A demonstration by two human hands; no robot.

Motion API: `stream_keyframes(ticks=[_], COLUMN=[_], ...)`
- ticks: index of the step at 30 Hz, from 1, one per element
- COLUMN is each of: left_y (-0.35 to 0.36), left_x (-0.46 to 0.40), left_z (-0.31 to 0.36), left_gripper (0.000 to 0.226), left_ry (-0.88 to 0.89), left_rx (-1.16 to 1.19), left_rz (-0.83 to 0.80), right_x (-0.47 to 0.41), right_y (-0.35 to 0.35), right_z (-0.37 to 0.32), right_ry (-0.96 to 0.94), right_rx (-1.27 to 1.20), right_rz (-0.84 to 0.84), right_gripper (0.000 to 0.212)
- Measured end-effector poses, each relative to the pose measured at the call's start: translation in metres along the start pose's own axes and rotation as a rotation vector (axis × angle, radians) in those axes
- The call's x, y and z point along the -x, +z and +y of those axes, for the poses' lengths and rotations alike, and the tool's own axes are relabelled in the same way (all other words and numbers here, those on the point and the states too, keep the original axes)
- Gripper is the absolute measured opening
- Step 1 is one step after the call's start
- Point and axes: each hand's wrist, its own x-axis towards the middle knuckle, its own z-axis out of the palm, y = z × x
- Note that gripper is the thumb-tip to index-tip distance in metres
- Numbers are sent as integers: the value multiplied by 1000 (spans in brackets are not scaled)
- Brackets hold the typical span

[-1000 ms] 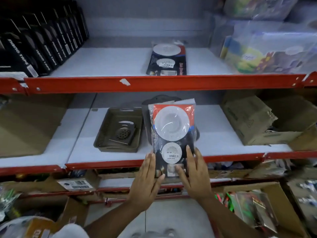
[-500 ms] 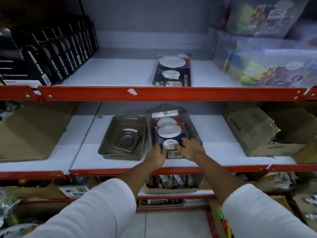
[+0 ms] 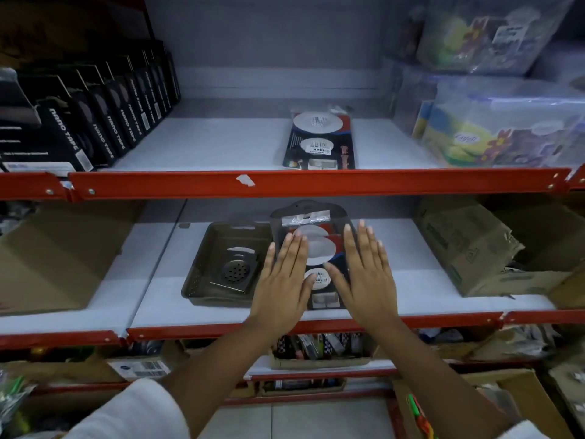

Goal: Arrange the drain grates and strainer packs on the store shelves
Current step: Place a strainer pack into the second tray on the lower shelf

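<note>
A stack of strainer packs [image 3: 319, 248], black and red cards with white round strainers, lies on the middle shelf [image 3: 411, 280]. My left hand [image 3: 283, 280] and my right hand [image 3: 364, 274] rest flat with fingers stretched, one against each side of the stack. Left of the stack a dark plastic tray [image 3: 205, 274] holds a square metal drain grate [image 3: 235, 270]. Another strainer pack [image 3: 319, 142] lies flat on the upper shelf [image 3: 205, 147].
Black nano tape boxes [image 3: 95, 118] line the upper shelf's left side, and bagged goods [image 3: 506, 134] fill its right. Cardboard boxes [image 3: 474, 248] sit right of the stack, a flattened carton [image 3: 53, 258] at left. Red shelf rails [image 3: 316, 183] run across; lower shelves hold mixed stock.
The pack I held up in front of the shelf now lies on the stack on the middle shelf. My fingers have let go and flattened against the stack's sides.
</note>
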Motion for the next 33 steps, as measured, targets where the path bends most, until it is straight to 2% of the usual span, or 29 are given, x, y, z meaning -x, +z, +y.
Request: stream_keyframes(ticks=[3,6,11,14,17,19,21,24,27,31,33], left_y=[-31,-61,-95,-97,-99,-104,-107,-108,-112,-123,-126], left_x=[-35,-78,-153,-191,-217,-223,-226,-229,-231,-227,-216], left_z=[-1,-2,-15,-27,-43,-48,-47,-44,-38,-34,-33], left_gripper=[62,62,64,61,53,51,50,50,45,31,34], left_ry=[26,21,-22,-176,-389,-449,-478,-500,-495,-415,-386], left_rx=[2,17,39,146,330,425,504,635,732,757,755], left_rz=[84,152,205,71,-128,-250,-287,-166,-63,69,103], right_x=[-37,-80,-155,-200,-234,-247,-252,-252,-250,-248,-239], right_y=[-28,-53,-73,-70,-67,-63,-60,-58,-66,-85,-92], right_z=[-7,-13,-8,7,19,24,24,19,12,3,-3], right_ry=[-26,-28,22,123,246,307,318,324,317,258,212], right_rx=[-15,-55,-116,-129,-160,-198,-247,-379,-530,-583,-587], right_rz=[127,177,128,5,-242,-386,-442,-402,-266,-122,-69], right_gripper=[73,74,85,88,89,88,78,62,46,44,41])
